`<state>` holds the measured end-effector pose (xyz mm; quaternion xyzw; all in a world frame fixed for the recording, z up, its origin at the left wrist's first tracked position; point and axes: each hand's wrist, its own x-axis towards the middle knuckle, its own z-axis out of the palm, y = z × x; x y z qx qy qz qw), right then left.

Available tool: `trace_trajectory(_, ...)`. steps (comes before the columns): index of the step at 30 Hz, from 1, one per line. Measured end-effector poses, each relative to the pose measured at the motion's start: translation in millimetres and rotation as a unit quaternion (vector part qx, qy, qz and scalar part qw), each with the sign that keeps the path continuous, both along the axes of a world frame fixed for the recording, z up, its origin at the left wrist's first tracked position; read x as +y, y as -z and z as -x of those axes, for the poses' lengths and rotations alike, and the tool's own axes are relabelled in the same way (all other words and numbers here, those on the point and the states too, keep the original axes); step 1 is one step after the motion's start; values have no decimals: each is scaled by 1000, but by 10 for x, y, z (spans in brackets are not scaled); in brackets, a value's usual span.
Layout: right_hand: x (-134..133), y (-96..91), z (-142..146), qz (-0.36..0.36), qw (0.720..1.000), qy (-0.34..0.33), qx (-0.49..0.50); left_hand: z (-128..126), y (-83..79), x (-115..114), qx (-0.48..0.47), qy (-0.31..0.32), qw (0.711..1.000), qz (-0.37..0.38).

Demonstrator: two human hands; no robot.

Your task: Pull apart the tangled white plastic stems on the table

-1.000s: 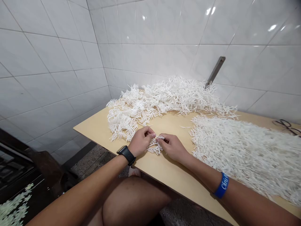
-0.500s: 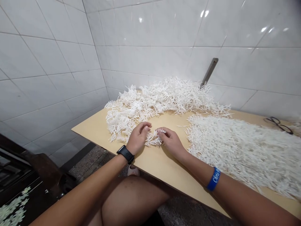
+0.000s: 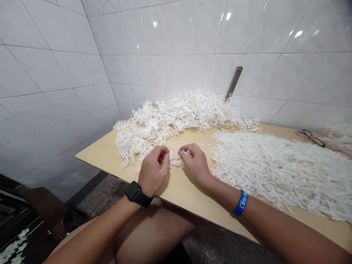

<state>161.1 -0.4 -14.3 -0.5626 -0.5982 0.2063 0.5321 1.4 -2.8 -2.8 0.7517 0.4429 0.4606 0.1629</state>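
On the pale wooden worktop [image 3: 95,152], near its front edge, the left hand [image 3: 158,161] and the right hand [image 3: 189,156] are a little way apart. A small white bunch [image 3: 176,160] of thin, stringy bits is between them. The right hand pinches the bunch, and some white bits show between its thumb and fingers. The left hand has its thumb and finger curled close to each other by the other end, but I cannot tell if they grip it.

Behind the hands, a big messy heap [image 3: 189,112] of white strings curves along the back and round to the left. On the right is a wide, flat spread [image 3: 275,168] of short white bits. Dark glasses [image 3: 310,137] lie behind it. A metal bar [image 3: 233,82] leans up by the tiled wall [image 3: 192,69]. The left wrist wears a black watch [image 3: 134,192], and the right wears a blue band [image 3: 241,202].
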Motion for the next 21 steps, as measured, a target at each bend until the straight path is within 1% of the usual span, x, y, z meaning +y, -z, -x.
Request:
trace_trajectory(2,17,-19,-5,20,995,5,101,-12,18,-144,35,23,996,80)
trace_trajectory(3,24,-19,2,35,985,-5,169,-24,43,-197,54,32,992,109)
trace_trajectory(4,28,-15,16,51,969,-19,240,-37,73,-234,74,41,989,122)
trace_trajectory(5,26,-9,37,69,948,-38,309,-51,105,-253,91,50,987,119)
trace_trajectory(7,-1,-1,89,109,896,-85,422,-67,158,-241,116,60,987,92)
trace_trajectory(8,-25,-2,116,129,873,-110,456,-67,175,-217,125,65,986,86)
trace_trajectory(9,-52,-5,141,148,857,-133,476,-60,182,-187,129,72,984,94)
trace_trajectory(10,-81,-11,163,162,846,-152,485,-46,181,-153,126,85,981,119)
trace_trajectory(11,-108,-15,181,171,841,-166,486,-28,173,-119,112,102,976,154)
trace_trajectory(12,-131,-18,196,175,842,-174,479,-6,158,-86,86,121,970,191)
trace_trajectory(14,-159,-10,216,176,858,-182,447,37,119,-27,4,141,960,242)
trace_trajectory(16,-168,19,230,180,876,-197,401,69,86,28,-90,137,951,264)
trace_trajectory(18,-170,57,243,193,892,-226,341,86,74,81,-171,137,936,274)
trace_trajectory(21,-177,98,250,190,913,-268,241,105,93,147,-236,187,901,313)
